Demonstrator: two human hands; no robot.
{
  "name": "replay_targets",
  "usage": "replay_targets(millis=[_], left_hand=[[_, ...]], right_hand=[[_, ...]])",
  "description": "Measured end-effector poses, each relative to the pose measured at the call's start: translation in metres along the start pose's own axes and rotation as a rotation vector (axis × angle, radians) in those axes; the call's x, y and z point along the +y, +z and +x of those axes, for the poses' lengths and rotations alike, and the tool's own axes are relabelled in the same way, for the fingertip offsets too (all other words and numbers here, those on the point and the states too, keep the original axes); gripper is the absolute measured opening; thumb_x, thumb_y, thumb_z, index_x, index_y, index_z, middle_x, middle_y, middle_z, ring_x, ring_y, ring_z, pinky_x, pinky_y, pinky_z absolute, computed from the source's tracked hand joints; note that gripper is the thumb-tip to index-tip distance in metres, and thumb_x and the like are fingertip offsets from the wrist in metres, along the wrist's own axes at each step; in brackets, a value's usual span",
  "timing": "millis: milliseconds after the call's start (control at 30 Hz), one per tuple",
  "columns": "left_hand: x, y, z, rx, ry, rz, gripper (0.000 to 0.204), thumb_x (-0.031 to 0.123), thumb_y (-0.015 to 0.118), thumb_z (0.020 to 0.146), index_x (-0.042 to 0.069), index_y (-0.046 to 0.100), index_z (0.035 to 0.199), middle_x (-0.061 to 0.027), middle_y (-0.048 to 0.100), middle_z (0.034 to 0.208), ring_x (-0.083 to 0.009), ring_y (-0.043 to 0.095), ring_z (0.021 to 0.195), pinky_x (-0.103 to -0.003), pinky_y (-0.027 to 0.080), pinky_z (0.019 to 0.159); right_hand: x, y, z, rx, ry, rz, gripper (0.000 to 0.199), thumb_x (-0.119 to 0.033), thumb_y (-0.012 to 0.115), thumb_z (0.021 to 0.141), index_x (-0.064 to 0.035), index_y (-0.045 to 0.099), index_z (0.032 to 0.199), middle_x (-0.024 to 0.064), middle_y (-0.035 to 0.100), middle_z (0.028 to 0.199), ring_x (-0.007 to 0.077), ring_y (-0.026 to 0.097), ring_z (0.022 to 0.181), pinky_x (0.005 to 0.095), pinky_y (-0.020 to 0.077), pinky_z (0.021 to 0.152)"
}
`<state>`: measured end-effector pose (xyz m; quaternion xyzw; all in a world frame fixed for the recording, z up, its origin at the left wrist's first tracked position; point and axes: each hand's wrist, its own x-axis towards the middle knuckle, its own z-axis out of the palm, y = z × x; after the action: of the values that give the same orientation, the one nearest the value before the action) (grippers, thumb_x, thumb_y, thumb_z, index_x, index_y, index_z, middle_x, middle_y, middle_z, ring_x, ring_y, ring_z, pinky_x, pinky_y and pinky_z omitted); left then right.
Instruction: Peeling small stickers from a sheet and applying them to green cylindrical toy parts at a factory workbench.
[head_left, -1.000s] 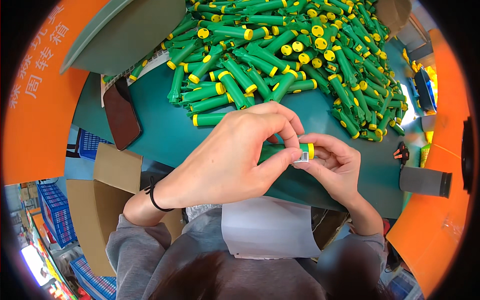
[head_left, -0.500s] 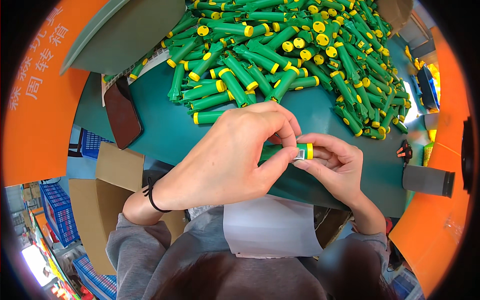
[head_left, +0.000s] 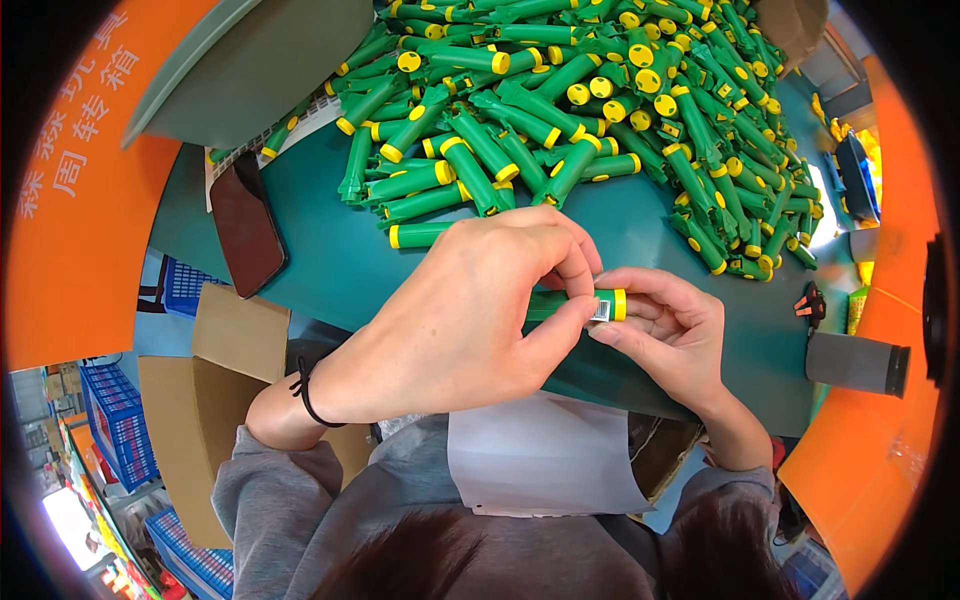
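Pinching a green tube [head_left: 545,304] lying left-to-right, right of frame centre, left hand [head_left: 475,312] meets its barcode label [head_left: 601,310]; right hand [head_left: 682,335] clasps its yellow cap [head_left: 620,304].

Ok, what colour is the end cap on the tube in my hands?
The end cap is yellow, best seen in the head view.

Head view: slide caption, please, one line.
Left hand and right hand hold a yellow-ended green tube with a small label, near a pile of similar tubes on the table.
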<state>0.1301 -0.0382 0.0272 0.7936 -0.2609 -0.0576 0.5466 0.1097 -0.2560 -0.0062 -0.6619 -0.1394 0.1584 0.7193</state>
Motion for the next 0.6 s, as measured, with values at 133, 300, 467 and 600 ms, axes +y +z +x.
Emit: replay_targets(millis=[133, 300, 467, 600], left_hand=[[-0.0015, 0.0001, 0.0003, 0.005, 0.002, -0.004, 0.007, 0.000, 0.069, 0.077, 0.001, 0.063, 0.082, -0.0106, 0.067, 0.094, -0.0218, 0.066, 0.083, -0.031, 0.052, 0.076], [-0.0016, -0.0014, 0.0012, -0.005, -0.014, -0.002, 0.010, 0.002, 0.073, 0.076, 0.001, 0.064, 0.080, -0.0103, 0.067, 0.092, -0.0212, 0.066, 0.081, -0.031, 0.052, 0.073], [-0.0007, -0.0033, 0.0017, -0.030, -0.056, 0.048, 0.014, 0.005, 0.077, 0.074, 0.000, 0.064, 0.076, -0.0093, 0.068, 0.091, -0.0191, 0.067, 0.081, -0.030, 0.054, 0.073], [-0.0015, -0.0078, 0.0036, -0.101, -0.111, 0.013, 0.019, 0.007, 0.078, 0.076, 0.001, 0.064, 0.086, -0.0082, 0.068, 0.091, -0.0165, 0.067, 0.080, -0.028, 0.055, 0.075]], right_hand=[[0.0010, -0.0007, 0.0006, -0.007, -0.004, -0.007, 0.037, 0.010, 0.067, 0.084, 0.0082, 0.057, 0.120, 0.0165, 0.065, 0.113, 0.0208, 0.065, 0.105, 0.0326, 0.0542, 0.095], [0.0021, -0.0007, -0.0004, 0.002, 0.021, 0.035, 0.036, 0.010, 0.067, 0.084, 0.0083, 0.058, 0.118, 0.0159, 0.065, 0.113, 0.0207, 0.065, 0.105, 0.0326, 0.0543, 0.095], [0.0013, 0.0000, -0.0010, 0.019, 0.069, 0.037, 0.038, 0.012, 0.069, 0.081, 0.0084, 0.059, 0.117, 0.0157, 0.065, 0.111, 0.0201, 0.066, 0.103, 0.0306, 0.0551, 0.092], [0.0034, -0.0023, -0.0023, -0.007, -0.002, 0.011, 0.037, 0.012, 0.069, 0.080, 0.0080, 0.060, 0.116, 0.0165, 0.065, 0.111, 0.0205, 0.067, 0.101, 0.0310, 0.0556, 0.091]])
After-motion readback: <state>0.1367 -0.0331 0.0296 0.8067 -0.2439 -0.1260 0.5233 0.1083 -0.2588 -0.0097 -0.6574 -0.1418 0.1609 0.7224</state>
